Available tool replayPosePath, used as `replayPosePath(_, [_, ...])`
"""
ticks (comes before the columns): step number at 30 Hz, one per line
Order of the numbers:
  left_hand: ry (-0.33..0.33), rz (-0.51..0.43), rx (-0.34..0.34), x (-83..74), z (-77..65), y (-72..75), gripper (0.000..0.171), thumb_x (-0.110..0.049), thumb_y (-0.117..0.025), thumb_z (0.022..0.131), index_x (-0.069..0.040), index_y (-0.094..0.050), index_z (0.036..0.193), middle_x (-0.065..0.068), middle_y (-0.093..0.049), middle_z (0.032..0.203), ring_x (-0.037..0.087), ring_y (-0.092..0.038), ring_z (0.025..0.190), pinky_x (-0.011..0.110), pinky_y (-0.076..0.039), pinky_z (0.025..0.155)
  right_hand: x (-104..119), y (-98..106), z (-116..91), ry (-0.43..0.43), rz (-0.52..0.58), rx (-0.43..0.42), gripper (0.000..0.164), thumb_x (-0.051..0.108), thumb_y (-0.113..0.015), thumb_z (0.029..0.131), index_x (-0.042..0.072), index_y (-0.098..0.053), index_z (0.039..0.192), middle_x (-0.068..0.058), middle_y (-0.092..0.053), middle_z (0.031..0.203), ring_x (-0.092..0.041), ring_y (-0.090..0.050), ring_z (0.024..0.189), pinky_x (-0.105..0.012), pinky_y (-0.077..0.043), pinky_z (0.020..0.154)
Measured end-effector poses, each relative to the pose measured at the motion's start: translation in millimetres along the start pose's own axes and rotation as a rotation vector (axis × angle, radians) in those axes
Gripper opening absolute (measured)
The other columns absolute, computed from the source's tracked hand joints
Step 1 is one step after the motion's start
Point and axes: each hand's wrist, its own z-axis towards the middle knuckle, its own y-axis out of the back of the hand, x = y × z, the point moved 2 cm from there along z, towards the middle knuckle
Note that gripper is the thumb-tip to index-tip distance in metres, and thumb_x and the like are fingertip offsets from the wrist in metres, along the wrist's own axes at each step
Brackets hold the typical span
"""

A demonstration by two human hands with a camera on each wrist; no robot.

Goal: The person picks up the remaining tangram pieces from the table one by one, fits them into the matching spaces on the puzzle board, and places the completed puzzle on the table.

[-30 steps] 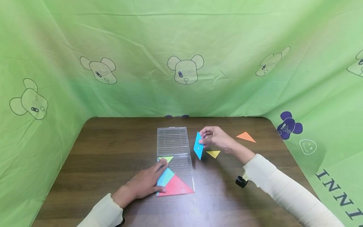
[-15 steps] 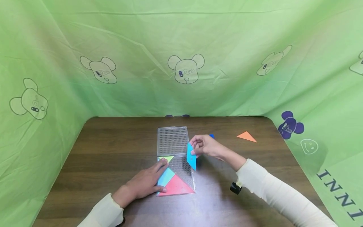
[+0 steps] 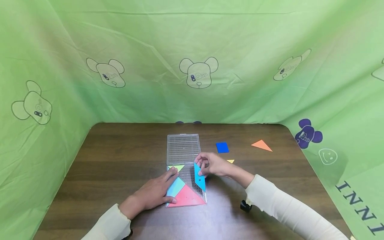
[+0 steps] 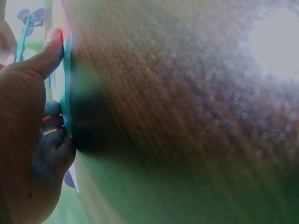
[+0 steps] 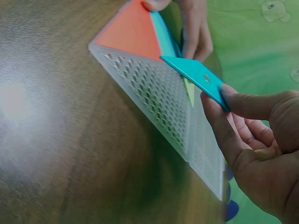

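My right hand (image 3: 213,164) pinches a light-blue parallelogram tangram piece (image 5: 198,77) between thumb and fingertips. The piece is tilted over the right part of the near half of a hinged clear plastic case (image 3: 187,171), which lies unfolded with a dotted grid. My left hand (image 3: 156,189) rests across the case's left edge, thumb at a red triangle (image 3: 189,197) and fingertips at a yellow-green triangle (image 3: 177,168). Between them lies a light-blue piece (image 3: 175,187), partly covered by that hand. In the left wrist view, the left thumb (image 4: 50,53) shows at the case's edge.
Beyond the right hand, a dark-blue square (image 3: 222,147) lies on the brown table (image 3: 120,150). A yellow triangle (image 3: 230,161) is mostly hidden behind the right hand. Farther right is an orange triangle (image 3: 262,145). A green printed curtain (image 3: 150,93) surrounds the table's back and sides.
My right hand has carried the light-blue parallelogram left and nearer, from beside the case to over its near half. The dark-blue square has come into sight. The left hand stays put.
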Motion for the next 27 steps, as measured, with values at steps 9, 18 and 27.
replayPosePath(9, [0.006, -0.006, 0.010, -0.4, 0.1, 0.0, 0.093, -0.059, -0.066, 0.093, -0.010, -0.028, 0.163, 0.007, -0.023, 0.171, 0.027, -0.039, 0.152, 0.047, -0.056, 0.101, -10.3, -11.5, 1.7, 0.087, -0.112, 0.041, 0.040, -0.013, -0.076, 0.082, -0.007, -0.060, 0.118, -0.008, -0.060, 0.097, -0.012, -0.060, 0.076, -0.022, -0.057, 0.069])
replayPosePath(18, [0.019, 0.004, 0.038, -0.8, 1.8, 0.4, 0.093, -0.061, -0.064, 0.094, -0.012, -0.027, 0.163, 0.006, -0.022, 0.172, 0.025, -0.036, 0.153, 0.046, -0.056, 0.102, -15.2, -19.5, -1.0, 0.078, -0.163, 0.054, 0.037, -0.009, -0.077, 0.082, -0.001, -0.063, 0.115, -0.011, -0.062, 0.095, -0.011, -0.061, 0.074, -0.021, -0.054, 0.069])
replayPosePath(27, [0.021, 0.000, 0.028, -1.0, 1.1, 1.9, 0.093, -0.059, -0.065, 0.094, -0.011, -0.027, 0.163, 0.007, -0.022, 0.171, 0.026, -0.040, 0.151, 0.047, -0.056, 0.101, -12.0, -20.9, 0.1, 0.064, -0.244, 0.025, 0.036, -0.007, -0.079, 0.081, 0.002, -0.064, 0.112, -0.008, -0.063, 0.094, -0.010, -0.061, 0.077, -0.021, -0.054, 0.072])
